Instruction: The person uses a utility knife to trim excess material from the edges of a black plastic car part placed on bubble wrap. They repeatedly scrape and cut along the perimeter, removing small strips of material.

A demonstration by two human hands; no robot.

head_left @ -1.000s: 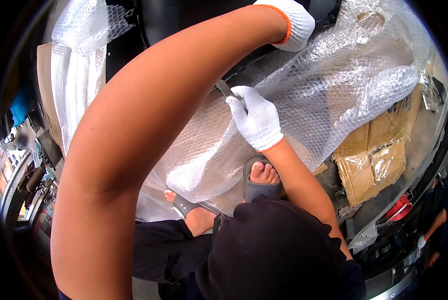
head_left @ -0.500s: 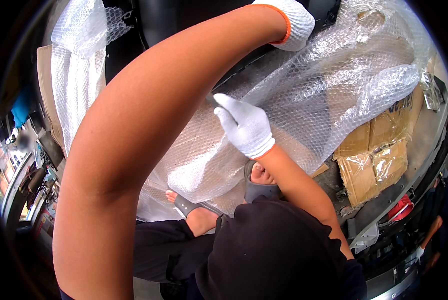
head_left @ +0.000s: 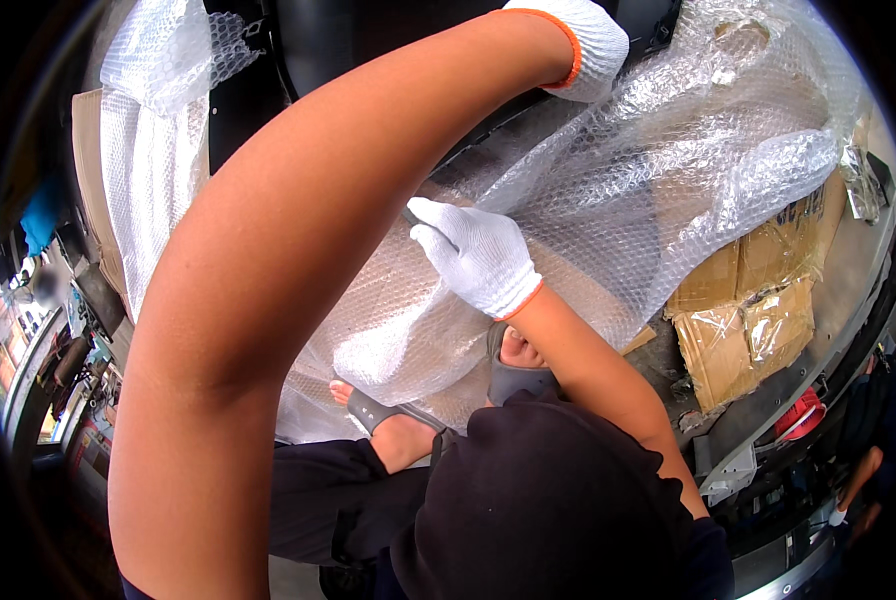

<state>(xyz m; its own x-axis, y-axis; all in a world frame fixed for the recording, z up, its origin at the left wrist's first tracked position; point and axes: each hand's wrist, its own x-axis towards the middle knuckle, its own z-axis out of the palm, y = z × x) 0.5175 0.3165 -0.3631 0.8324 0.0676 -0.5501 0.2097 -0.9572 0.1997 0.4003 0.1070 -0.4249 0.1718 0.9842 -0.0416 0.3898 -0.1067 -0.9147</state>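
My left arm (head_left: 238,300) crosses the view up to my left hand (head_left: 593,50), gloved in white with an orange cuff. Its fingers are out of sight at the top edge, over a large glossy black object (head_left: 368,35). Below, my right hand (head_left: 478,255), gloved the same way, is closed with thumb and forefinger pinched. A small dark tip (head_left: 409,215) shows at its fingertips beside my left forearm; its kind cannot be made out. Crumpled clear bubble wrap (head_left: 608,200) lies under and beyond my right hand.
Brown cardboard (head_left: 748,335) under shiny film lies at the right, beside a grey metal edge (head_left: 828,320). More bubble wrap (head_left: 153,170) hangs at the left. Sandaled feet (head_left: 398,430) stand by the wrap, near rounded dark cloth (head_left: 558,490). Another person's arm (head_left: 858,480) shows far right.
My right hand has shifted a little left and its thumb and forefinger have drawn together. The dark tip now shows at them. My left hand stays nearly still.
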